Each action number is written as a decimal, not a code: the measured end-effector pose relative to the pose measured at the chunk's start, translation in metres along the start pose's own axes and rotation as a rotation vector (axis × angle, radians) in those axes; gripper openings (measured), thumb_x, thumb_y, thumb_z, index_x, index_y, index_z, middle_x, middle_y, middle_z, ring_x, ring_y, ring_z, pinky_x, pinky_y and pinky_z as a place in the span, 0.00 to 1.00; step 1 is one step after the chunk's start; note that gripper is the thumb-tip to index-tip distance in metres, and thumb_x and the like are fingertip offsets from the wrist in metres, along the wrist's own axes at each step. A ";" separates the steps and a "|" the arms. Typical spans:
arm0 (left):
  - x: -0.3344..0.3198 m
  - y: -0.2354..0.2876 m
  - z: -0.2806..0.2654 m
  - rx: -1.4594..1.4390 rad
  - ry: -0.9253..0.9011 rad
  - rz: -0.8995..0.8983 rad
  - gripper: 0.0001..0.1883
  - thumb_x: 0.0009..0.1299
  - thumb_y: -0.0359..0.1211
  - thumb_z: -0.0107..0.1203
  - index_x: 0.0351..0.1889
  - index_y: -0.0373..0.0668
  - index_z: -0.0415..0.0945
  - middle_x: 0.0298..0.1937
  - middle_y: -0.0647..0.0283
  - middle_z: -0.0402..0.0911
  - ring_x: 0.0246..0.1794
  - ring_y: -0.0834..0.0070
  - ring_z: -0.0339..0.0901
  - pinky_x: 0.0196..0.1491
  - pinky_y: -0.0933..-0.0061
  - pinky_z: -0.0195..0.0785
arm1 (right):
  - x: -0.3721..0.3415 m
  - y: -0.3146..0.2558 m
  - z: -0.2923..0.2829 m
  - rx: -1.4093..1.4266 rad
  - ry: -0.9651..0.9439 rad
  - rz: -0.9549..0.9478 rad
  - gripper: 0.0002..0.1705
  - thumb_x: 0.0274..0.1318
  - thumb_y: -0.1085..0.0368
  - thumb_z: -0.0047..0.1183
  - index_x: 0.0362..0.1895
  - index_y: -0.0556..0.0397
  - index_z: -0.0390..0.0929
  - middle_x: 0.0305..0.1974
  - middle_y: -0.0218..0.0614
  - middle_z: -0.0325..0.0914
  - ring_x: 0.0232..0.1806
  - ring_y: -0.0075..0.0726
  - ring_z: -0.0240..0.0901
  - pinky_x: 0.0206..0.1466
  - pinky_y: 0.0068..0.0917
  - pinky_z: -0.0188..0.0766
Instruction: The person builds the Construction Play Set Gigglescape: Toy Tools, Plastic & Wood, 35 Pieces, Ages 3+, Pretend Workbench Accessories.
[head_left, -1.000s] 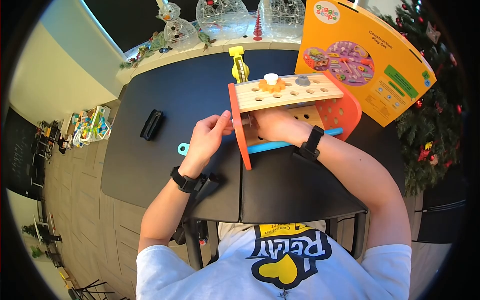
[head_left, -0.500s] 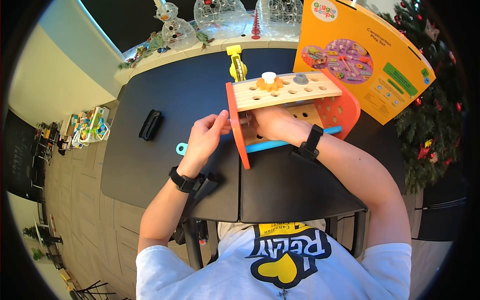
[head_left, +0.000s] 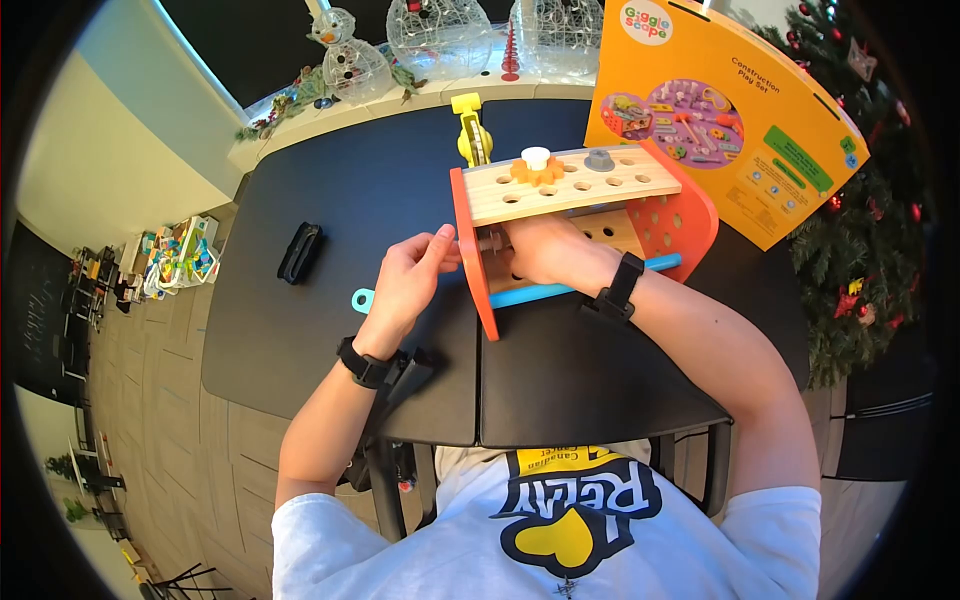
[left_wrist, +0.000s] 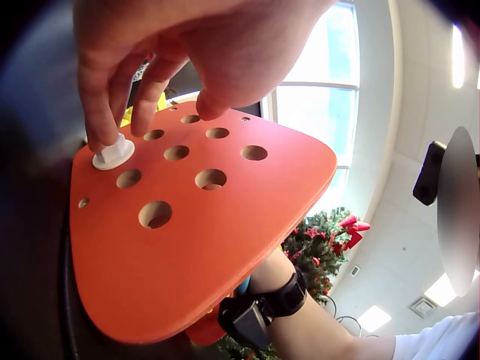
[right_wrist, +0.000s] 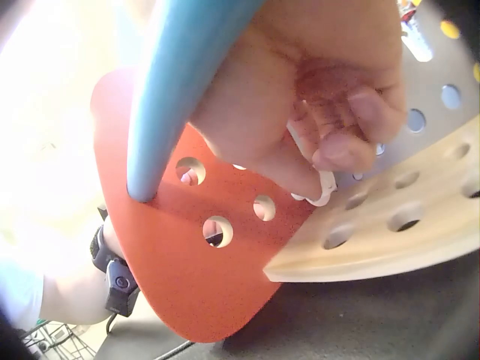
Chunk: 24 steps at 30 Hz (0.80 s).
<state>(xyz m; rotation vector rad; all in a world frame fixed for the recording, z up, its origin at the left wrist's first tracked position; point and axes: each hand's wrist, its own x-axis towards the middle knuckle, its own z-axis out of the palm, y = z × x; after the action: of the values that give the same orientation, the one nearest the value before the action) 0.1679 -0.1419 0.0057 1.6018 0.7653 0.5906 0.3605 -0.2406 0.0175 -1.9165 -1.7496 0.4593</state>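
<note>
A wooden toy workbench has red-orange side panels (head_left: 474,262), a holed wooden top (head_left: 600,195) and a blue bar (head_left: 530,292). My left hand (head_left: 412,275) is at the outer face of its left panel. There, in the left wrist view, a fingertip touches the head of a white bolt (left_wrist: 114,154) set in a hole, while the thumb stands apart. Inside the workbench is my right hand (head_left: 550,248), beneath the top. Its curled fingers pinch a white plastic piece (right_wrist: 327,187) by the panel's inner face; the hand partly hides that piece.
An orange gear (head_left: 540,172) under a white bolt head and a grey nut (head_left: 598,160) sit on top. A yellow toy piece (head_left: 472,130) stands behind. A turquoise piece (head_left: 362,300) and black case (head_left: 300,252) lie left. The orange box (head_left: 720,110) stands behind right.
Both hands stay at the left panel with little movement. The right hand has shifted slightly inside the workbench, and more of the piece by the panel shows in the head view.
</note>
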 end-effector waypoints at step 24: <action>0.002 -0.002 -0.002 0.023 -0.016 0.002 0.28 0.83 0.50 0.53 0.45 0.28 0.84 0.43 0.52 0.88 0.47 0.67 0.85 0.56 0.66 0.76 | 0.006 0.006 0.007 -0.161 0.016 -0.021 0.15 0.57 0.69 0.56 0.49 0.59 0.83 0.44 0.52 0.84 0.48 0.61 0.82 0.52 0.48 0.79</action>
<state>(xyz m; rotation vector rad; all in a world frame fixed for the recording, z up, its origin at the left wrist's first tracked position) 0.1670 -0.1390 0.0036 1.6269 0.7620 0.5715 0.3626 -0.2342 0.0089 -2.0023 -1.8442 0.3025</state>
